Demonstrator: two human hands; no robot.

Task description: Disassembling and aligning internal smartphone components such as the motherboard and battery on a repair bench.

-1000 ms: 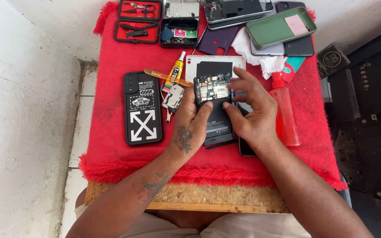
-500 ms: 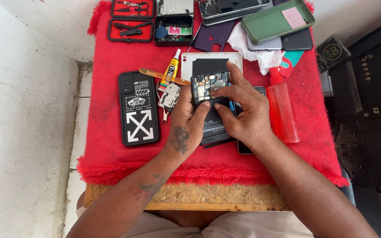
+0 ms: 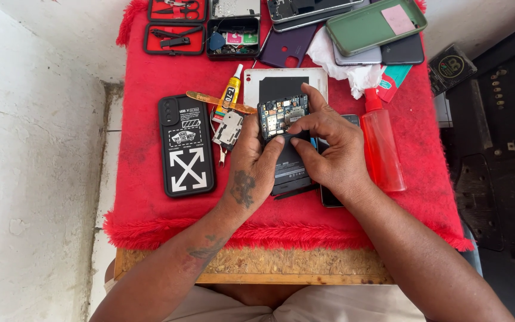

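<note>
Nearest the person, the bench (image 3: pixel 251 268) edge shows raw chipboard under a red cloth (image 3: pixel 424 179), whose fringe hangs over the front. On the cloth, both hands work an opened phone (image 3: pixel 285 152) lying back-up near the middle. The left hand (image 3: pixel 254 167) clasps its left edge, thumb laid across the battery. The right hand (image 3: pixel 329 149) grips the right side, its fingertips (image 3: pixel 296 126) pressing at the bare circuit board at the top. That is where I would worry: a hard push or a slip of a nail could crack a small part or tear a ribbon, and skin on bare contacts is no help either. A second phone (image 3: pixel 329 200) lies partly under the right hand, so the opened one may rock on it as pressure goes down. Just left, a loose metal cover (image 3: pixel 229 129) and a plastic pry stick (image 3: pixel 207 98) sit close to the left hand's knuckles; a nudge could send small pieces into the pile of the cloth, where they would be hard to find. The glue tube (image 3: pixel 230 90) lies beside them; I cannot tell if it is capped. To the right, the red spray bottle (image 3: pixel 382 146) lies on its side, touching or nearly touching the right wrist, and could roll or leak toward the open board. Farther left is a black case (image 3: pixel 185 146); at the far edge sit tool kits (image 3: pixel 174 24) and stacked phones (image 3: pixel 353 24).
</note>
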